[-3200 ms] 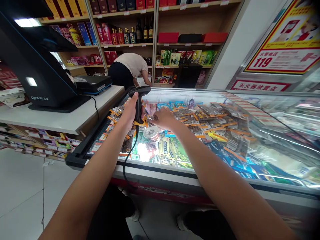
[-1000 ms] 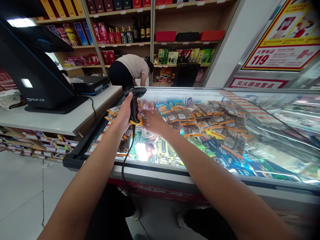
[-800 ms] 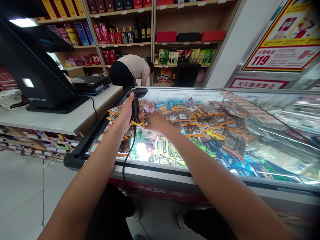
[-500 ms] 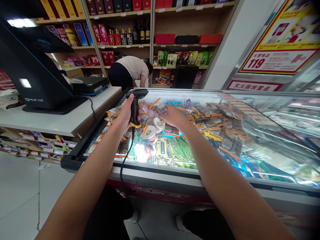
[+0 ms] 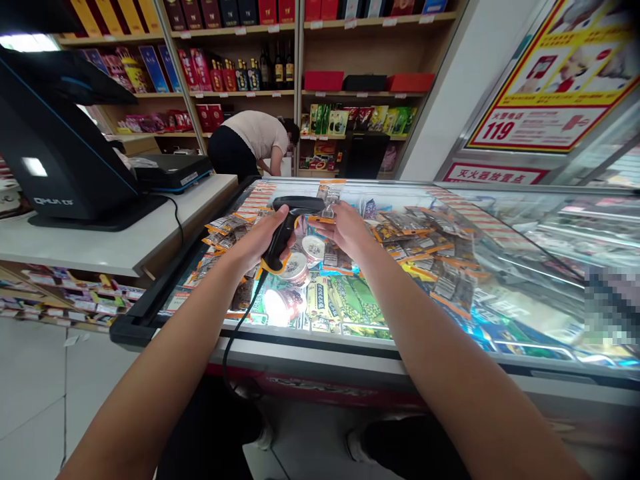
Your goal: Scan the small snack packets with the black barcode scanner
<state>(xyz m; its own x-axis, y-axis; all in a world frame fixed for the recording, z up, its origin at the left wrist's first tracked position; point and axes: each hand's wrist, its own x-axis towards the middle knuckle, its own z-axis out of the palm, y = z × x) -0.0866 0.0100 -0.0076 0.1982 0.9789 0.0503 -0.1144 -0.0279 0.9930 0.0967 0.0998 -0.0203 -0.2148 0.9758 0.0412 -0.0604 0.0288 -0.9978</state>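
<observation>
Now you're mid-scan: left hand [image 5: 260, 239] clenched on the barcode scanner [image 5: 290, 223], right hand [image 5: 345, 230] pinching a snack packet [image 5: 327, 200] just beyond its head; likely next, line up the barcode.

In my left hand [image 5: 257, 241] I see a barcode scanner [image 5: 289, 223] of matt black plastic with a glossy orange band at the grip's foot. The packet [image 5: 327, 203] pinched in my right hand [image 5: 345, 230] looks like shiny clear film with an orange strip. Beneath both hands, the freezer lid [image 5: 525, 253] is smooth, reflective glass; left of them, the surface [image 5: 115, 247] looks smooth and white.
</observation>
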